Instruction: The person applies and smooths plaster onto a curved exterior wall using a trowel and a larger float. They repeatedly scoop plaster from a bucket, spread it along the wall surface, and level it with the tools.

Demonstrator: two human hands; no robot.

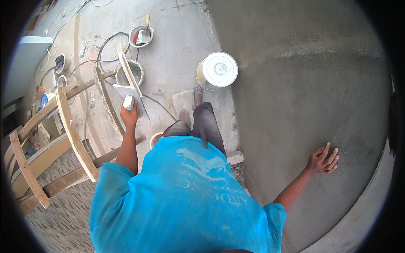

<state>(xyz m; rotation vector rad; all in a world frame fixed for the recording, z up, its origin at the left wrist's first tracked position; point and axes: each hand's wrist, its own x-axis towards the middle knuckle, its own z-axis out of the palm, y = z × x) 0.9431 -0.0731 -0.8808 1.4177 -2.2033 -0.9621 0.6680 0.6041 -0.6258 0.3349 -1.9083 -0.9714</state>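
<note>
Gripping flat tool (129, 102) by its pale handle, our left hand (129, 114) hid part of grip. Tool hung above floor (177, 55), well left of floor's wall-side edge, bucket (142, 75) partly behind it. Right hand (323, 161), empty, fingers spread, lay at grey wall (287, 109); whether palm touched, we could not tell. Shirt (190, 189) hid most of rounded container (155, 140); wooden frame's (74, 130) far end was cut off.

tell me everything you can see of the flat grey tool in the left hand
The flat grey hand tool has a thin plate that looks like metal, with angular corners, and a chunky whitish block, probably its handle. The left hand has its fingers closed on it near that block. It is held out to the person's left; a long pale wooden strip meets it in view, though whether they touch is unclear.
</note>
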